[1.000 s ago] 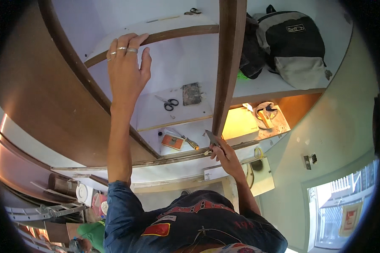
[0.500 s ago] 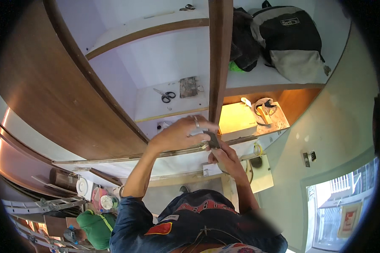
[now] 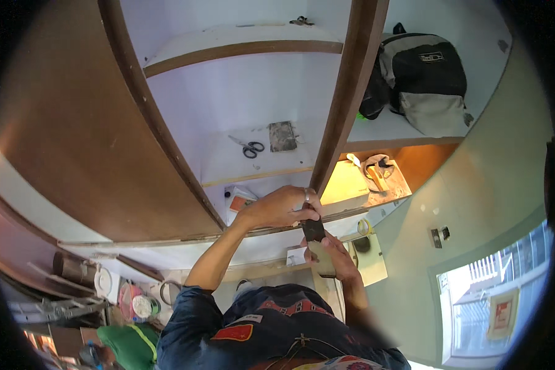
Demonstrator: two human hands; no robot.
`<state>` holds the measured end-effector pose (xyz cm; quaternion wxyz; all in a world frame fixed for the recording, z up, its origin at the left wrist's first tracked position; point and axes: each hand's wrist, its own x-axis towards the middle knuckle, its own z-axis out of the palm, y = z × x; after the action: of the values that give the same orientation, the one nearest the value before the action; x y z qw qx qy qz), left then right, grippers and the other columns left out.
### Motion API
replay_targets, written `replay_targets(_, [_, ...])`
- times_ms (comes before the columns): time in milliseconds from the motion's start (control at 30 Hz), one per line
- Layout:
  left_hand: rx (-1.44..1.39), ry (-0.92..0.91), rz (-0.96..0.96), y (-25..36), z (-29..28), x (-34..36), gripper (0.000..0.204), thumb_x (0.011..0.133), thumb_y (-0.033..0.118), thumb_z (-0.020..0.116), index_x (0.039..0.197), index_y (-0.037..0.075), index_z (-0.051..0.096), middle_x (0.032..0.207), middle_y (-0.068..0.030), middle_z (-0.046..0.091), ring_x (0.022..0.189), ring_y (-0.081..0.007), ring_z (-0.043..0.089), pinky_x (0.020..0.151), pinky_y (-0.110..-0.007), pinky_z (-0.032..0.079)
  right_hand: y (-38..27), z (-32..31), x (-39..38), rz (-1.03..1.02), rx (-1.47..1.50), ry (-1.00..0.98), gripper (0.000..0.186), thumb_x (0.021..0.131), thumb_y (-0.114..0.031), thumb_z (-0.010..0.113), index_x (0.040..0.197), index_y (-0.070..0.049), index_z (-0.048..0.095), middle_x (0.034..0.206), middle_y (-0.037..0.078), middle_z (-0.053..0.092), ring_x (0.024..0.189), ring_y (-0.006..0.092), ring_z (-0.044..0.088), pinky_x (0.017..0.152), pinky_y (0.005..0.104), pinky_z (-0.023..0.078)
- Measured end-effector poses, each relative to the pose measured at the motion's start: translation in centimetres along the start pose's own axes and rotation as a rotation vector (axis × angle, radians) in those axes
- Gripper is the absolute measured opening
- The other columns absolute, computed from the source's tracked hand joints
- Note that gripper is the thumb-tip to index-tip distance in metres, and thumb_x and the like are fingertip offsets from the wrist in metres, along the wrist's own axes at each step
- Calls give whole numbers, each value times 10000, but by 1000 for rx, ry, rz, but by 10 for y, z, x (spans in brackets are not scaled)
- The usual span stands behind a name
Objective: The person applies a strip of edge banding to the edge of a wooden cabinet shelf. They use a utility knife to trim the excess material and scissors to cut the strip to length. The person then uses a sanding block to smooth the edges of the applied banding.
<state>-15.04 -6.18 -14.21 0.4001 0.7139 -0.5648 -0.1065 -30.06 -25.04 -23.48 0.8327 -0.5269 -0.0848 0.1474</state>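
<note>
I have both hands close together, low in front of the cabinet, near the foot of the brown upright point(image 3: 345, 92). The left hand point(image 3: 276, 208), with a ring on one finger, is pinched around the dark upper end of a flat tool point(image 3: 314, 233), its thumb lying across it. The right hand point(image 3: 340, 256) is curled around the paler, plate-like lower part, thumb at one edge and fingertips at the other. So the tool sits between my two hands, tilted slightly; its exact kind I can't make out from here.

Just beyond my left hand, an orange-and-white packet point(image 3: 242, 201) lies in the lowest compartment, partly hidden. On the shelf above, scissors point(image 3: 250, 148) with black handles rest partly open, near a grimy dark square piece point(image 3: 282, 136).

Right of the upright, a yellow panel point(image 3: 344, 185) lies in the lit compartment, beside a yellow-handled item point(image 3: 378, 179) in a dusty bag. Above them sits a black-and-grey backpack point(image 3: 430, 77). Far to my lower left, I see a co-worker in green point(image 3: 126, 345) near a ladder point(image 3: 58, 311).
</note>
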Motion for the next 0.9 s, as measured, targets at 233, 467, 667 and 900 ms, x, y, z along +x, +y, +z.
replay_targets(233, [-260,27,-42,-41,-50,-44,133,927,122,646,983,8,687,927,-109,696,859,-215,665,780,-328,518,30,70,35,-46,-46,155,542,1036,-408,481,1449,-64,415,1204,78,589,911,157,611,749,282,494])
replay_targets(467, [-433,96,109,-85,-73,-96,185,904,133,713,1029,2,675,909,-83,683,857,-169,653,797,-310,526,67,142,74,-95,-158,417,460,1061,-343,448,1423,-59,440,1171,64,608,869,149,632,784,291,521])
replay_targets(667, [-427,-187,47,-83,-82,-112,231,901,149,721,1069,-4,674,983,-128,718,918,-208,682,833,-341,523,58,190,77,-154,-112,490,483,1057,-350,464,1418,-30,435,1188,73,589,895,162,629,816,309,523])
replay_targets(900, [-35,157,167,-109,-80,-123,309,927,129,670,1210,20,610,1101,-111,656,949,-202,654,752,-328,529,68,195,79,-228,-62,692,523,1043,-406,465,1412,-35,443,1169,68,584,866,168,601,760,294,485])
